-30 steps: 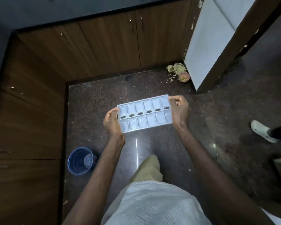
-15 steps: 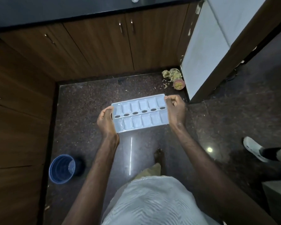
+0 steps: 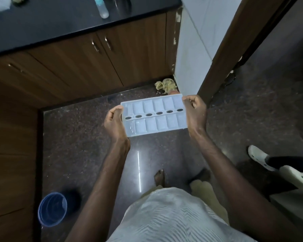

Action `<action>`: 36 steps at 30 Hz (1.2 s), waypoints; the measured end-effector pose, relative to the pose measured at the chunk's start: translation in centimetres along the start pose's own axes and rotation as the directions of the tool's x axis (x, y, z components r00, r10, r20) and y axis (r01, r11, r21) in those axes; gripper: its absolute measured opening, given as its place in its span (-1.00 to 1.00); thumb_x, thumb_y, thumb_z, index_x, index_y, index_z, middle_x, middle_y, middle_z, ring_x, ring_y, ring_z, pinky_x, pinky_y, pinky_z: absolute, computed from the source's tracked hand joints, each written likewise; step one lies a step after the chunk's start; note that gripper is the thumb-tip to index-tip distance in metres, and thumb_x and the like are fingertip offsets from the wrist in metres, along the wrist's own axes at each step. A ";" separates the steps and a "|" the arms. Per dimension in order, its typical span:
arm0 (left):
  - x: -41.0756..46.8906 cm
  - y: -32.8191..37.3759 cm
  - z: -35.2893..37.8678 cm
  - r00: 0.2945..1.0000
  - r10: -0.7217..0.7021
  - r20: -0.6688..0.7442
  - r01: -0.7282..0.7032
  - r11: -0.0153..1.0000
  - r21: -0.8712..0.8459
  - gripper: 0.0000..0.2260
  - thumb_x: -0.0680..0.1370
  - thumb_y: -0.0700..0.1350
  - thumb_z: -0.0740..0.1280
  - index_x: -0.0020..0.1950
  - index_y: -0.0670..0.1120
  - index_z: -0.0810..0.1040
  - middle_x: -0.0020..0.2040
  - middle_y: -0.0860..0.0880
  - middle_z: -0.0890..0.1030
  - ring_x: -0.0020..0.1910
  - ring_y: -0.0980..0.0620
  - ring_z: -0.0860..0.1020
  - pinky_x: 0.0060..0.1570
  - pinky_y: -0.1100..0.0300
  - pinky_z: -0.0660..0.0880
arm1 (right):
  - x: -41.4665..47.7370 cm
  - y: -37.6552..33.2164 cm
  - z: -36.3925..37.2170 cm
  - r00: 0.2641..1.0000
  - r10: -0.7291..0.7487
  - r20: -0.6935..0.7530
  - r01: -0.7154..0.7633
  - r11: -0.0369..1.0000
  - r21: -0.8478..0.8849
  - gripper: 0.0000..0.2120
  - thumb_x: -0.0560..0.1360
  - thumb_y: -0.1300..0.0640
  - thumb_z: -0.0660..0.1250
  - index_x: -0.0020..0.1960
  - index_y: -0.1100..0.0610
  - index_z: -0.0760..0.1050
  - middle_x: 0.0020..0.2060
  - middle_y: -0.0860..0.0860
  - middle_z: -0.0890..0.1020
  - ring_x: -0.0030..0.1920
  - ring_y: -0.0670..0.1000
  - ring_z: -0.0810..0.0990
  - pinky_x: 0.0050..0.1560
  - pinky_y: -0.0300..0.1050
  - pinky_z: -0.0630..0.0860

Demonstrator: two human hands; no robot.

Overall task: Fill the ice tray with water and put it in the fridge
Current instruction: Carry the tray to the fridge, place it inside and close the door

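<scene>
Gripping the ice tray (image 3: 154,115) by its short ends, left hand (image 3: 114,123) and right hand (image 3: 195,114) hold it level.

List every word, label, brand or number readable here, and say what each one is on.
No text can be read anywhere in this view.
ice tray, held at its ends by the left hand and right hand: no print visible.
bottle on the counter: too blurred to tell whether it carries a label.
blue bucket: no marking visible.
</scene>
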State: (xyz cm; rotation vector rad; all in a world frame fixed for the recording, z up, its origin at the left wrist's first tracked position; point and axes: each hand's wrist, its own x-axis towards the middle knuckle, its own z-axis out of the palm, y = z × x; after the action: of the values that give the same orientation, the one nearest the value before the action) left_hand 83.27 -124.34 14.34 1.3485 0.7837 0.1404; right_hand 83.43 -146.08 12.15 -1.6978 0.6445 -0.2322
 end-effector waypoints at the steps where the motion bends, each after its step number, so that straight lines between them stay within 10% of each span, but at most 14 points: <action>1: -0.5 0.0 1.5 1.000 -0.004 -0.006 0.004 1.000 -0.007 -0.85 0.62 -0.17 0.33 0.11 -0.16 0.65 -0.14 -0.04 0.70 -0.31 0.15 0.66 -0.37 0.26 0.55 | 1.2 -0.1 -0.8 1.000 -0.003 0.003 0.003 1.000 0.002 -0.93 0.60 0.10 0.37 -0.02 0.09 0.59 -0.08 -0.13 0.68 -0.15 -0.24 0.59 -0.23 -0.43 0.44; 36: -14.6 -8.8 54.2 0.983 0.055 -0.176 -0.060 0.998 -0.026 -0.80 0.61 -0.13 0.37 0.17 -0.20 0.64 -0.14 0.02 0.70 -0.30 0.20 0.68 -0.37 0.32 0.55 | 46.5 -1.2 -34.5 0.990 -0.049 0.135 0.053 0.998 -0.021 -0.91 0.60 0.07 0.39 -0.07 0.04 0.57 -0.14 0.03 0.69 -0.18 -0.09 0.60 -0.14 -0.16 0.54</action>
State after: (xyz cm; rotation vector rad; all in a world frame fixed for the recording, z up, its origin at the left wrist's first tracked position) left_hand 100.80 -178.39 13.27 1.3424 0.8869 0.3197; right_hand 105.25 -199.73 12.52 -1.7382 0.5063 -0.1453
